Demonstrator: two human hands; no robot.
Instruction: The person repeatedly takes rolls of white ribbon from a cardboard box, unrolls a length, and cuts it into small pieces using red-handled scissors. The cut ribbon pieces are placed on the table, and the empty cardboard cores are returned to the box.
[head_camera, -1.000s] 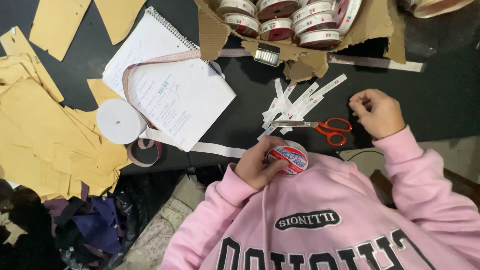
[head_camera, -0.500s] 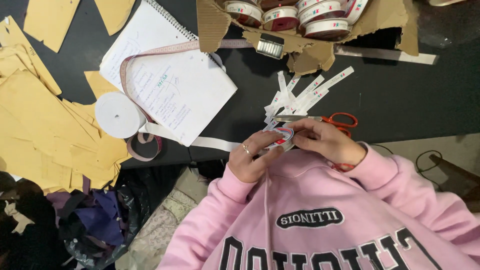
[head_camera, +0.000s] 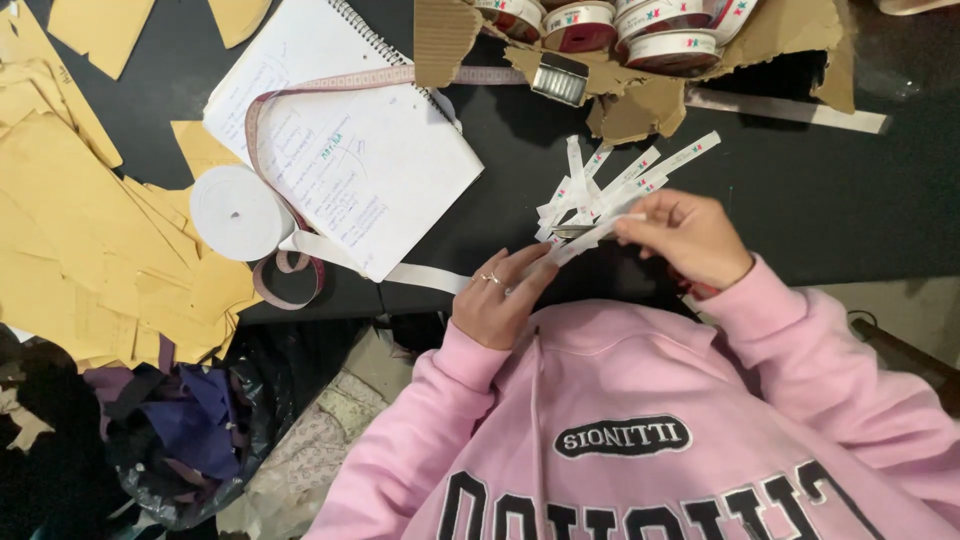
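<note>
Head view, centre of frame: the left hand (head_camera: 495, 305) and right hand (head_camera: 685, 238) pinch opposite ends of a white ribbon strip (head_camera: 585, 238) stretched between them over the black table (head_camera: 800, 200); cut strips (head_camera: 620, 180) fan just above; an open notebook (head_camera: 350, 150), pink tape measure (head_camera: 290, 285) and white tape roll (head_camera: 237, 212) lie left; ribbon spools (head_camera: 620, 20) sit on torn cardboard (head_camera: 640, 95) at top.

Notebook (head_camera: 350, 150) lies left of label strips (head_camera: 620, 180), tape roll (head_camera: 237, 212) beside it.

Even overhead light is falling brightly; the black table (head_camera: 800, 200) is soaking it up (slight edge blur showing).
</note>
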